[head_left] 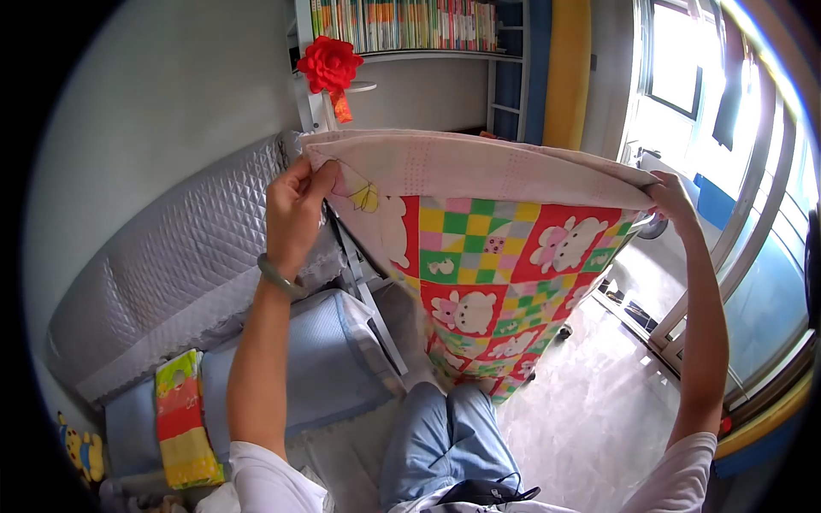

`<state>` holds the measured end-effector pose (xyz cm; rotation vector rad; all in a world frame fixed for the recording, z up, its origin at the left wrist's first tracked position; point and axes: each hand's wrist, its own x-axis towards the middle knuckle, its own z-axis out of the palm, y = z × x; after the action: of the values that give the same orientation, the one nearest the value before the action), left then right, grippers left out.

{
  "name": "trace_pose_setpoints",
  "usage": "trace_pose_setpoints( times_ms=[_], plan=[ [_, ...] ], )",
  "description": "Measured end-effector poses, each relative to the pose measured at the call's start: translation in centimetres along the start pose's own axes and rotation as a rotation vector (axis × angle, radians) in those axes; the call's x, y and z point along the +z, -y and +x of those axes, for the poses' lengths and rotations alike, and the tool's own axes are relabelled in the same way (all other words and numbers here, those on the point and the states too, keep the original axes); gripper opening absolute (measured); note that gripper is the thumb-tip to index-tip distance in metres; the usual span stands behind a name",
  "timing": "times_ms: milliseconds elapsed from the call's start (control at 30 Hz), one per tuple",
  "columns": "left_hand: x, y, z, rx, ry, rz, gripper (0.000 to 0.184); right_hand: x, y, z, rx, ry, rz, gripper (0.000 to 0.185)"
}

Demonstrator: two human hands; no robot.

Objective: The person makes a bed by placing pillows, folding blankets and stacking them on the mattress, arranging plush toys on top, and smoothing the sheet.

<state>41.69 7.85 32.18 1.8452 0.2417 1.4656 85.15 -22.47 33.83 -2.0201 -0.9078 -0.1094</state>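
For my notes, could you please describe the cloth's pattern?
The cloth has pale animals on red, plus multicoloured checks, clearest in the head view.

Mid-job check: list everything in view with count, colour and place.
Patterned cloth: one, multicoloured, held up centre
Quilted backrest: one, grey, left
Seat covering: count unclear, pale blue, below backrest
Folded cloth: one, red-yellow-green, on seat covering
Plush toy: one, yellow, lower left
Flower: one, red, shelf post
Books: many, mixed, top
Curtain: one, yellow, right of shelf
Floor: one, pale, lower right
Bangle: one, greyish, left wrist
Left hand: one, bare, cloth's left corner
Right hand: one, bare, cloth's right corner
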Motion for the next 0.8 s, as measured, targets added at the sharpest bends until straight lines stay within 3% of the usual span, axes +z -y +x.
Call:
trace_pose_setpoints(
  times_ms=[100,133,167,267,333,367,433,467,567,700,733,767,800],
  plan=[
    [-1.8,0.2,-1.1,-0.1,0.019,-0.023,0.019,1.1,0.3,-0.6,0.051,0.06,-0.076,0.031],
    [-2.4,0.6,-1.7,-0.121,0.022,-0.039,0.02,1.2,-2.1,0.5,-0.109,0.244,-0.278,0.031],
    [-3.0,0.9,-2.3,-0.142,0.025,-0.055,0.021,2.3,0.4,-1.8,0.086,0.136,-0.037,0.032],
    [-5.9,2.6,-4.4,-0.204,0.011,-0.13,0.024,3.2,1.6,-4.0,0.082,0.29,0.161,0.035],
    [-7.1,2.7,-5.3,-0.227,0.008,-0.21,0.026,5.0,-0.1,-4.3,-0.015,-0.062,0.212,0.034],
    [-7.3,2.3,-5.9,-0.227,0.005,-0.208,0.026,5.3,0.0,-5.0,-0.016,-0.06,0.213,0.034],
    [-7.4,1.4,-7.0,-0.268,-0.018,-0.149,0.025,6.7,0.9,-6.3,0.059,0.102,0.626,0.031],
    [-7.3,1.1,-7.2,-0.272,-0.024,-0.147,0.025,7.4,2.8,-7.4,0.185,0.073,0.832,0.028],
    [-7.6,0.8,-8.0,-0.239,0.013,-0.057,0.021,7.6,2.6,-7.6,0.262,0.248,0.957,0.029],
    [-8.0,1.1,-8.6,-0.117,-0.057,0.106,0.021,8.1,2.8,-9.7,0.093,0.084,1.029,0.043],
    [-7.9,0.9,-8.7,-0.095,-0.11,0.148,0.021,8.0,1.7,-10.4,-0.113,0.215,1.012,0.053],
    [-8.0,0.7,-8.8,-0.1,-0.114,0.154,0.021,7.6,1.4,-10.3,-0.111,0.222,1.014,0.053],
    [-8.1,0.4,-8.7,-0.156,-0.08,0.209,0.02,6.8,1.4,-10.2,-0.226,0.443,0.68,0.06]
  ],
)
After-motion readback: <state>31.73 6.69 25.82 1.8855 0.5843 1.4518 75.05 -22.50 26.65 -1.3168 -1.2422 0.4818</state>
